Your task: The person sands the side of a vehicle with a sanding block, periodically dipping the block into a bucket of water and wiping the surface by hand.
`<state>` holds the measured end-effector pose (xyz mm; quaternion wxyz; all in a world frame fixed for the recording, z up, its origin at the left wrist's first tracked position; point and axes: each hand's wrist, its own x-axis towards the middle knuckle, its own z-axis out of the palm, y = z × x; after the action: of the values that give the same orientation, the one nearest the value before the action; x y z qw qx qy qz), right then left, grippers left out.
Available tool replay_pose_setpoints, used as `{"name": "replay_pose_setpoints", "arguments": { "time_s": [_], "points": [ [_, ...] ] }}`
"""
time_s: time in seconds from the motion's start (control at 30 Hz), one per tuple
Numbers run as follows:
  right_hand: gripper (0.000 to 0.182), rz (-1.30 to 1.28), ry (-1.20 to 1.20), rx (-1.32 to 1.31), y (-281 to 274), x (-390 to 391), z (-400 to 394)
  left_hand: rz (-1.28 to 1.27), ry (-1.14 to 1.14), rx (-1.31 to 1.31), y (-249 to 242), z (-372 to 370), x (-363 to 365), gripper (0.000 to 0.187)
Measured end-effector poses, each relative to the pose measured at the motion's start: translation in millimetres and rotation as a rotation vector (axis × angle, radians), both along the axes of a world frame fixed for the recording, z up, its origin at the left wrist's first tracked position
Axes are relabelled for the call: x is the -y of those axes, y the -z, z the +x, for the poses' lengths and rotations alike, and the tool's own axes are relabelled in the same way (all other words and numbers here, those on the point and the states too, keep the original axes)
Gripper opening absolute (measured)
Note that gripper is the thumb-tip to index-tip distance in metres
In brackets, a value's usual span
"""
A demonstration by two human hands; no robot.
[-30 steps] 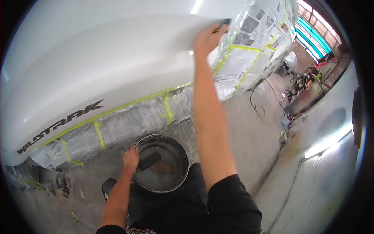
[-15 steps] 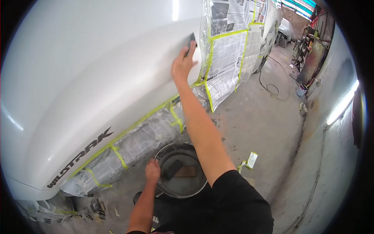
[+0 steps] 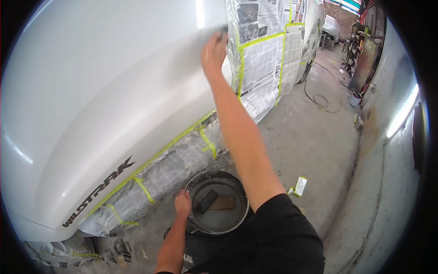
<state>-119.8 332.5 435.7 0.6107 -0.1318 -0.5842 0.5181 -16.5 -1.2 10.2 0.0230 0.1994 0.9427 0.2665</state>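
Note:
My right hand (image 3: pixel 213 54) lies against the white vehicle door panel (image 3: pixel 114 82), close to its taped edge. Under its fingers is a dark grey piece of sandpaper (image 3: pixel 223 29), mostly covered by the hand. Lower down, my left hand (image 3: pixel 183 202) is closed on the rim of a round black bucket (image 3: pixel 245 192). Inside the bucket lie a black block (image 3: pixel 208 202) and a flat brown block (image 3: pixel 223 202), in greyish water. Dark "WILDTRAK" lettering (image 3: pixel 98 191) runs along the bottom of the panel.
Newspaper masking (image 3: pixel 260 64) with yellow-green tape covers the section beyond the panel. Masked trim (image 3: pixel 169 162) runs below the door. Small blocks (image 3: pixel 121 249) lie on the floor at lower left. A hose (image 3: pixel 315 98) coils farther off, and a wall (image 3: pixel 388 182) bounds the right.
My right hand has slid upward along the panel with the sandpaper. My left hand stays on the bucket's rim. The whole view has shifted slightly.

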Motion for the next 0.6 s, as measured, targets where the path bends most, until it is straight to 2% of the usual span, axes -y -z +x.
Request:
{"name": "replay_pose_setpoints", "arguments": {
  "time_s": [0.03,0.07,0.17,0.2,0.3,0.37,0.43,0.53,0.6],
  "points": [
    [0.062,0.122,-0.03,-0.147,-16,-3,3,0.002,-0.001,-0.012,1,0,0,0.029],
    [0.061,0.1,-0.03,-0.098,-21,-4,7,0.008,-0.005,-0.024,2,-1,-2,0.029],
    [0.059,0.161,0.111,0.046,53,-10,-3,0.007,-0.003,-0.028,2,-1,-2,0.029],
    [0.059,0.1,0.204,0.218,65,3,3,0.01,0.0,-0.023,2,-1,-4,0.029],
    [0.06,-0.095,-0.018,0.222,23,3,13,0.017,0.006,-0.023,2,-3,0,0.029],
    [0.06,0.2,-0.006,-0.074,-6,-6,5,0.055,0.007,-0.033,5,0,0,0.029],
    [0.058,0.262,0.092,-0.1,-6,-1,-5,0.012,0.003,0.033,3,-1,-2,0.029],
    [0.057,0.306,0.174,0.124,68,-16,-10,-0.006,-0.007,0.057,1,-4,-2,0.029],
    [0.056,0.213,0.249,0.216,81,-2,-11,0.006,-0.009,0.042,0,-2,2,0.028]
  ]
}}
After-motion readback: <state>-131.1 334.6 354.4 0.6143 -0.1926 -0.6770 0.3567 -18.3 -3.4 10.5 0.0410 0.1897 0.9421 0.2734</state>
